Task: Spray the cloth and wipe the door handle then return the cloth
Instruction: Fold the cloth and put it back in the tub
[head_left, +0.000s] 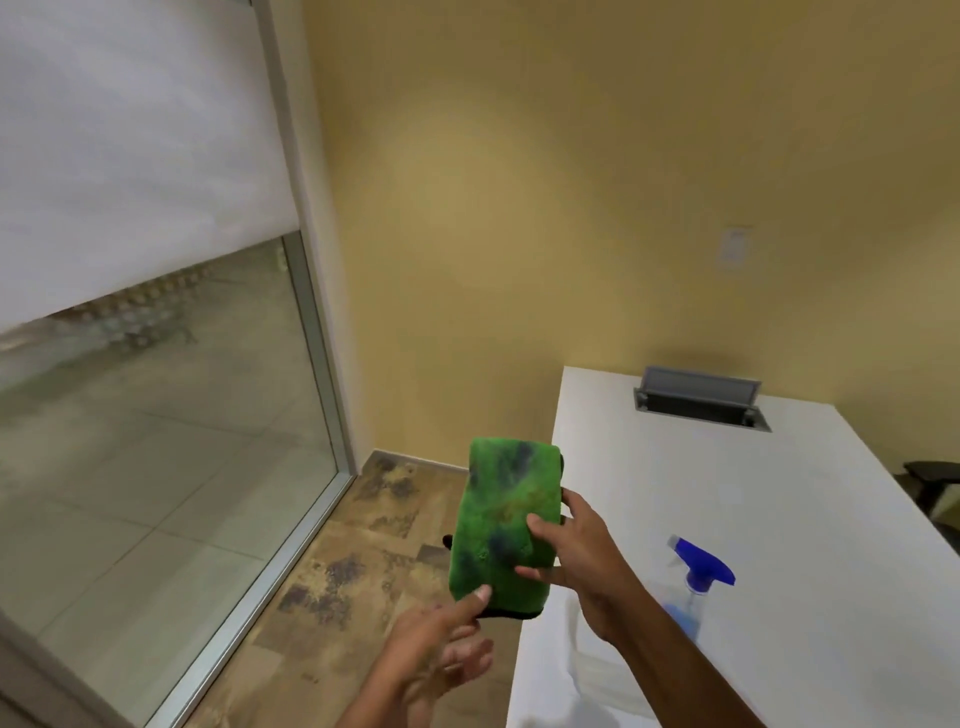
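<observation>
Left of the grip, a glass panel (171, 415) in a metal frame stands half covered by a pale blind (130, 145); no door handle is in view. The left hand (441, 639) sits just under the cloth (504, 525), thumb tip touching its lower edge, the other fingers loosely curled with nothing in them. The cloth is a thick, fuzzy green pad with dark blotches and a black backing, folded into an oblong and held up over the mottled tile floor (363, 561). The right hand (576, 561) pinches its right edge, fingers across the face. To do the step well, I judge one hand should steady the cloth while the other fetches the bottle (696, 587), clear with a blue trigger, standing right of the grip on the smooth white surface (753, 493).
</observation>
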